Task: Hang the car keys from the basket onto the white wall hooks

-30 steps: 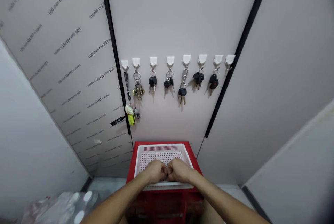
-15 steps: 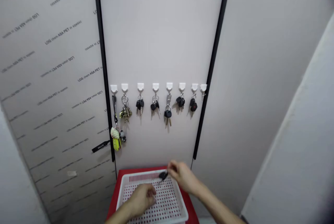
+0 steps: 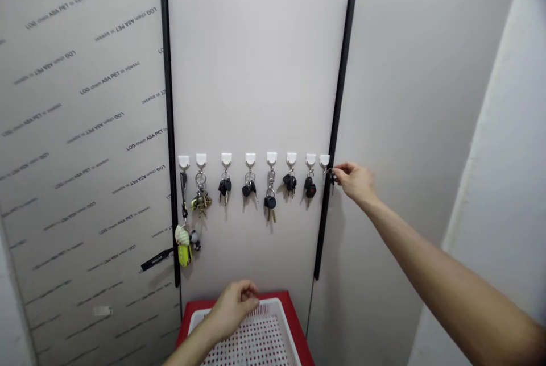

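My right hand is pinched on the ring of a small bunch of dark keys, just at the rightmost white hook. Whether the ring is over the hook's tip I cannot tell. Low in view, my left hand hovers above the white plastic basket, its fingers loosely curved and nothing visible in them. Other key bunches hang along the row, among them black-headed keys on the neighbouring hook and brass-coloured keys near the left end.
A black strap with a yellow-green key fob hangs from the leftmost hook. Long black handles run down both sides of the pale door panel. Under the basket is a red surface. White walls close in on the right.
My right hand has lifted the keys from above the basket up to the rightmost hook. My left hand stays over the basket. The view has tilted upward.
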Action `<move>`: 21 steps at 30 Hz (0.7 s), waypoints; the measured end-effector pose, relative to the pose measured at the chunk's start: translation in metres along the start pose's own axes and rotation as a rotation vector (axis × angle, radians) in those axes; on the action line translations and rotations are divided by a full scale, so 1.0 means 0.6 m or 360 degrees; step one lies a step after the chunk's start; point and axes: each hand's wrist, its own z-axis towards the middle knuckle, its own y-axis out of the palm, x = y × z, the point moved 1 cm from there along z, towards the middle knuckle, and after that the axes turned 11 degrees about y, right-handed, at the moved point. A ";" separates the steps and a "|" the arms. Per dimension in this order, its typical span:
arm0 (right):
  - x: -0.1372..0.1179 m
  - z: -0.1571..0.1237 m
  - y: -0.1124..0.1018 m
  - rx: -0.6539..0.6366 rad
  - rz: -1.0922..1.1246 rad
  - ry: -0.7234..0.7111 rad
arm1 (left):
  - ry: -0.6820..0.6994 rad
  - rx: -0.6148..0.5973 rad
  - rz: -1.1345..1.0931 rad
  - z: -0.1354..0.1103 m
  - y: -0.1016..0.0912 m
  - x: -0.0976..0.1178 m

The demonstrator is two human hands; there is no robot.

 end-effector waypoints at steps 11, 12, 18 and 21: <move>0.009 -0.017 0.018 -0.0023 -0.0451 -0.0091 | -0.0019 0.0138 -0.0143 -0.002 -0.025 0.002; 0.015 -0.027 0.018 0.0009 -0.0434 -0.0100 | -0.0028 0.0158 -0.0168 -0.006 -0.024 -0.006; 0.042 -0.150 0.078 -0.0456 -0.0198 -0.0158 | -0.0115 0.0482 -0.0246 -0.014 -0.039 -0.039; 0.009 -0.220 0.112 -0.1168 -0.0009 -0.0304 | 0.0063 0.0740 -0.0271 -0.005 -0.078 0.005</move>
